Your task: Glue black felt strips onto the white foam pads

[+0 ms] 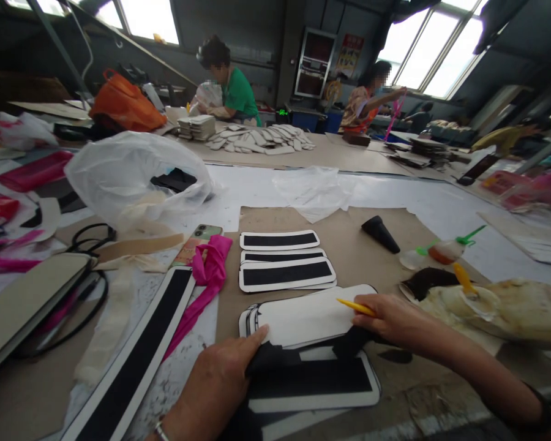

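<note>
My left hand (pixel 220 376) is at the near left edge of a stack of white rounded panels (pixel 303 315). Its thumb presses on the top panel, while the other fingers are mostly hidden by black fabric (pixel 275 358) bunched along the near edge. My right hand (pixel 386 315) is closed around a thin yellow pointed stick (pixel 354 305), whose tip lies over the panel's surface. More black fabric (pixel 356 340) lies under that hand. In front of both hands is a white-bordered panel with a black strip (pixel 316 381).
Similar black-striped panels (pixel 287 274) lie beyond the stack. A long striped panel (pixel 138 349), pink cloth (pixel 209 263) and phone (pixel 202 233) are at left. Rightward are a black cone (pixel 380 234), squeeze bottle (pixel 447 250) and cup (pixel 480 303). Two people work at the far table.
</note>
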Demonstrator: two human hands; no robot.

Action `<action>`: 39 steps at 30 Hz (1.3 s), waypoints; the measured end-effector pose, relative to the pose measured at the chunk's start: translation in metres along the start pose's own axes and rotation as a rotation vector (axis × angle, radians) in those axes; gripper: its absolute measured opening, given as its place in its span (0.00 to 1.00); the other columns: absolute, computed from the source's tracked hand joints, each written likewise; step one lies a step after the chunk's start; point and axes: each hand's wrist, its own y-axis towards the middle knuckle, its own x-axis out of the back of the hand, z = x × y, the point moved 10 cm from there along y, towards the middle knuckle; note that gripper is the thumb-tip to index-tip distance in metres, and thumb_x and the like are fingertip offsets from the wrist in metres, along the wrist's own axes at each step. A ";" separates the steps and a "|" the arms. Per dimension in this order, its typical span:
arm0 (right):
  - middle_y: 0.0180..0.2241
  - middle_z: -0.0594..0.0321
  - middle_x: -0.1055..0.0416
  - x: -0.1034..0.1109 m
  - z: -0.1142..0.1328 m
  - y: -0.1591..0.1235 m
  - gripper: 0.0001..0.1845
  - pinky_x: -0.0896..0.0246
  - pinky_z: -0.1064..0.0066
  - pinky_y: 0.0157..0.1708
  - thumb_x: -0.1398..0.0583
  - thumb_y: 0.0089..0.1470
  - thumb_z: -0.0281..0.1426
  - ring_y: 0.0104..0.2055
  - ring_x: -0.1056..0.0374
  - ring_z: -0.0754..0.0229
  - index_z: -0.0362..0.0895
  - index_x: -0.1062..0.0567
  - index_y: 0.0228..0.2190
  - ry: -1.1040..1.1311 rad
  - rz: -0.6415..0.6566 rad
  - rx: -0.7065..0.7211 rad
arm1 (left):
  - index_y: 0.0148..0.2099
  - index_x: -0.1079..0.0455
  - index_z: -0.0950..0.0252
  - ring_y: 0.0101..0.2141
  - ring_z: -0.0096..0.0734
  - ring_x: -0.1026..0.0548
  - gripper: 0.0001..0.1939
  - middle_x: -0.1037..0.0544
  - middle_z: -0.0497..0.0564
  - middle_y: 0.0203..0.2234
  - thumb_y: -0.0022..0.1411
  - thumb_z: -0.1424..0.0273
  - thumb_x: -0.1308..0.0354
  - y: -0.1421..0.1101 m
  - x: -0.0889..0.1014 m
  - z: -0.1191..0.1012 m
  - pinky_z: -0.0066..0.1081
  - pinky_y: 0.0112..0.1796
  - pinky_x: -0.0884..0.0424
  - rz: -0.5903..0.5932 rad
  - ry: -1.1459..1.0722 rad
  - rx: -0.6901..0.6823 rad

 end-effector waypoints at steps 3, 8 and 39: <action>0.26 0.63 0.31 0.008 0.011 -0.005 0.12 0.48 0.72 0.28 0.50 0.54 0.35 0.27 0.36 0.61 0.45 0.32 0.25 0.165 -0.034 0.081 | 0.53 0.35 0.56 0.33 0.32 0.23 0.30 0.20 0.50 0.34 0.50 0.84 0.54 -0.001 0.001 -0.003 0.28 0.35 0.28 -0.059 0.049 -0.076; 0.25 0.64 0.34 0.016 0.060 0.012 0.12 0.48 0.73 0.27 0.51 0.56 0.36 0.26 0.40 0.63 0.45 0.36 0.26 0.291 -0.115 0.194 | 0.51 0.34 0.65 0.29 0.33 0.23 0.31 0.21 0.53 0.30 0.45 0.86 0.56 -0.008 0.006 -0.018 0.30 0.32 0.26 -0.209 0.141 -0.264; 0.24 0.63 0.35 -0.007 0.085 0.055 0.11 0.49 0.75 0.24 0.50 0.54 0.34 0.25 0.42 0.64 0.42 0.33 0.25 0.413 -0.023 0.134 | 0.54 0.46 0.69 0.24 0.35 0.24 0.32 0.22 0.54 0.27 0.43 0.86 0.57 -0.012 0.017 -0.023 0.31 0.25 0.26 -0.344 0.156 -0.391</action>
